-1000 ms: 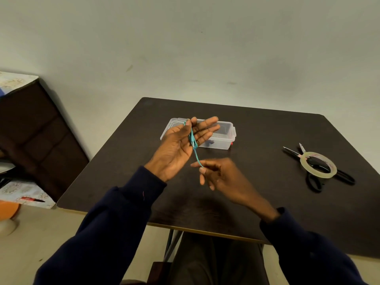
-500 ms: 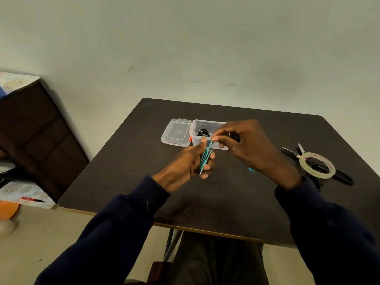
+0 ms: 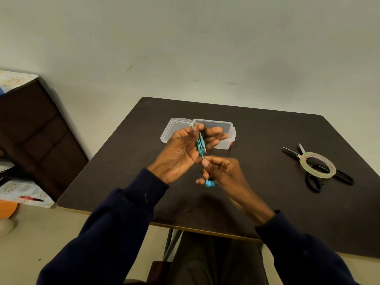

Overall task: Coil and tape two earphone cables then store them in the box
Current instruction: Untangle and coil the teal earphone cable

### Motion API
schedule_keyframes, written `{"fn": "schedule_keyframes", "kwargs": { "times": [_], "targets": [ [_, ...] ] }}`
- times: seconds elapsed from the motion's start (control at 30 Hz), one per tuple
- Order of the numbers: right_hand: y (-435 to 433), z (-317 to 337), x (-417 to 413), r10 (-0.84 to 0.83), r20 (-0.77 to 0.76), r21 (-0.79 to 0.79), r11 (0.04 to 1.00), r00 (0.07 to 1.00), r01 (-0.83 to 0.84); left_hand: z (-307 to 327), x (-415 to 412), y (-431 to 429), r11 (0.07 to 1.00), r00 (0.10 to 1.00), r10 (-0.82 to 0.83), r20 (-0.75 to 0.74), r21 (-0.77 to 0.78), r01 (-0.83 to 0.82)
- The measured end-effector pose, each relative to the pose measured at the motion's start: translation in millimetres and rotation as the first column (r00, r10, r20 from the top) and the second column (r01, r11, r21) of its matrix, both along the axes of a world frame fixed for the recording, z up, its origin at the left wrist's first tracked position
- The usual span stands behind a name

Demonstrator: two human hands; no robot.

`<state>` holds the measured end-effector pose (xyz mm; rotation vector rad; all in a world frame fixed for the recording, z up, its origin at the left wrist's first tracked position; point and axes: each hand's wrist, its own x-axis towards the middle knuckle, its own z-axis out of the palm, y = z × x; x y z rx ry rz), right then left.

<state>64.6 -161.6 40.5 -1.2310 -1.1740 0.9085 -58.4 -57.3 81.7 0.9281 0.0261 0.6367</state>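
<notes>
Teal earphone cable (image 3: 200, 144) hangs looped just in front of the box (image 3: 230, 128), pinned under the thumb of the left hand (image 3: 181, 153). The right hand (image 3: 221, 171) pinches its loose tail. Coiling seems nearly done; taping next needs the tape roll (image 3: 317, 165), well right of the box.

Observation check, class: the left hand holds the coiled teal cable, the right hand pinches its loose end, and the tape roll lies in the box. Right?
No: the head view shows the tape roll on the scissors, not in the box. The left hand and right hand hold the teal cable as said.
</notes>
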Motion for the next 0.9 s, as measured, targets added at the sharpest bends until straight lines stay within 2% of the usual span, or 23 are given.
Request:
{"fn": "schedule_keyframes", "kwargs": {
  "times": [0.07,0.1,0.17,0.23,0.27,0.33,0.4,0.47,0.53,0.6,0.7,0.9],
  "targets": [
    [-3,-1,-5,-0.008,-0.022,-0.024,1.000,1.000,0.007,-2,1,3,0.999,0.999,0.043,0.004,0.032,-0.043],
    [-5,-1,-6,-0.025,0.022,-0.027,0.999,0.999,0.025,-5,2,5,0.997,0.998,0.065,0.004,0.049,-0.065],
    [-9,0,-7,-0.103,0.267,0.031,0.995,0.958,0.099,-10,4,6,0.989,0.993,0.114,-0.017,0.097,-0.112],
    [-11,2,-3,-0.234,0.593,0.198,0.970,0.770,0.142,-15,7,4,0.964,0.976,0.207,-0.070,0.184,-0.191],
    [-10,3,-2,-0.292,0.694,0.277,0.952,0.659,0.130,-18,8,1,0.952,0.966,0.242,-0.088,0.212,-0.219],
    [-7,8,2,-0.365,0.766,0.375,0.922,0.528,0.094,-23,9,-3,0.958,0.967,0.234,-0.103,0.195,-0.211],
    [-6,15,5,-0.431,0.755,0.457,0.886,0.494,0.075,-21,7,-7,0.986,0.985,0.144,-0.094,0.094,-0.135],
    [-8,21,10,-0.471,0.691,0.501,0.859,0.548,0.106,-17,3,-7,0.990,0.998,0.056,-0.041,-0.126,-0.060],
    [-14,24,15,-0.436,0.583,0.453,0.875,0.686,0.171,-16,-2,-2,0.941,0.998,0.044,0.036,-0.338,-0.029],
    [-18,23,15,-0.344,0.451,0.337,0.920,0.824,0.200,-15,-5,2,0.893,0.992,0.031,0.121,-0.449,0.027],
    [-16,18,16,-0.228,0.257,0.226,0.959,0.939,0.171,-16,-2,-3,0.869,0.987,-0.012,0.157,-0.487,0.088],
    [-4,20,14,-0.085,0.074,0.035,0.996,0.994,0.082,-12,2,-10,0.890,0.973,-0.169,0.160,-0.399,0.220]
  ]
}}
